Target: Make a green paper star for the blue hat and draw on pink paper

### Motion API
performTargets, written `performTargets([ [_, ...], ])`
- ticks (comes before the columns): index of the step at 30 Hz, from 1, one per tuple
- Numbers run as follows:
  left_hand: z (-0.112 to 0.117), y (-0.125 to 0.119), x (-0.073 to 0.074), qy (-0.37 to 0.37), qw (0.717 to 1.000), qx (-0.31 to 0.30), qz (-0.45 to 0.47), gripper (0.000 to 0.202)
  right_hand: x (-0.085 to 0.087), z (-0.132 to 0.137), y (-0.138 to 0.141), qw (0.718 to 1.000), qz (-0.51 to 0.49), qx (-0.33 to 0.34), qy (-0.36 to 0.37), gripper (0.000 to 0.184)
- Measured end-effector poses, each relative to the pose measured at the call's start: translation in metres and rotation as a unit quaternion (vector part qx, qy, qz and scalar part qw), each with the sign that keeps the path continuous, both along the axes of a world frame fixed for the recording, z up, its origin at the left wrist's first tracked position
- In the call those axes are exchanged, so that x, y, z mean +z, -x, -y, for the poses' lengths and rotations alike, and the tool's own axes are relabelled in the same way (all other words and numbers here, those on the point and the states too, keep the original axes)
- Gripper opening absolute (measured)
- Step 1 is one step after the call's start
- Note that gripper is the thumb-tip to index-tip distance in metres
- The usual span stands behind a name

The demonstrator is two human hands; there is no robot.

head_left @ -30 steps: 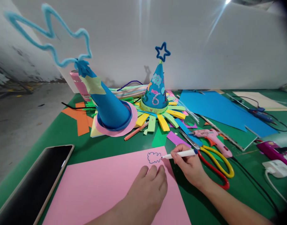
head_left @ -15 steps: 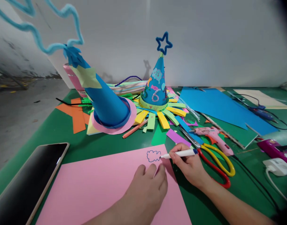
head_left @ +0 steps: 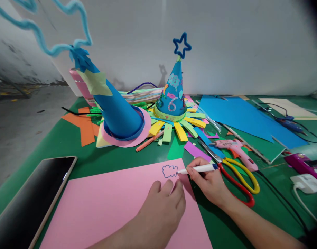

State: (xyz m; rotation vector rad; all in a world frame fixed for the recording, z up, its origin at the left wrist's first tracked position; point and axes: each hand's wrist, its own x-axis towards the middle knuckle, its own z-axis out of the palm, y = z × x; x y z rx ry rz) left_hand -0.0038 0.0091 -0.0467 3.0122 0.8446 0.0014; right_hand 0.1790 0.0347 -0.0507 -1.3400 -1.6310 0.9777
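A sheet of pink paper lies in front of me on the green table. Near its upper right corner is a cloud-like outline in dark blue ink. My right hand is closed round a white marker with a blue end, its tip at the outline's right edge. My left hand rests on the sheet just below the drawing, fingers laid down and slightly curled, holding nothing. Right beside my right hand lie scissors with one red and one yellow handle.
Two blue cone hats, one plain and one decorated, stand behind the sheet. A phone lies at left. On the right are a pink glue gun with its cord, blue paper and a white plug.
Hardly anything differs. The view has shifted very slightly; the marker tip stays at the right edge of the outline, and my left hand stays on the sheet.
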Motion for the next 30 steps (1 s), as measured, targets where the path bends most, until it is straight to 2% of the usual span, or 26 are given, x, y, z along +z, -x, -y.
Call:
performTargets([
  [6,-0.0004,-0.0002,0.0001,0.004,1.000,-0.002,0.000,0.053,-0.0020,-0.0013,0.0000,1.000,-0.006,-0.001,-0.001,0.011],
  [14,-0.0006,-0.0002,0.0017,0.004,1.000,-0.001,-0.003,0.047,-0.0021,-0.0004,-0.0010,1.000,-0.010,-0.015,0.001,0.011],
  [30,-0.0012,0.0001,0.0003,0.002,1.000,-0.002,-0.008,0.048,-0.0038,-0.0023,-0.0013,0.999,-0.016,-0.037,0.014,0.016],
])
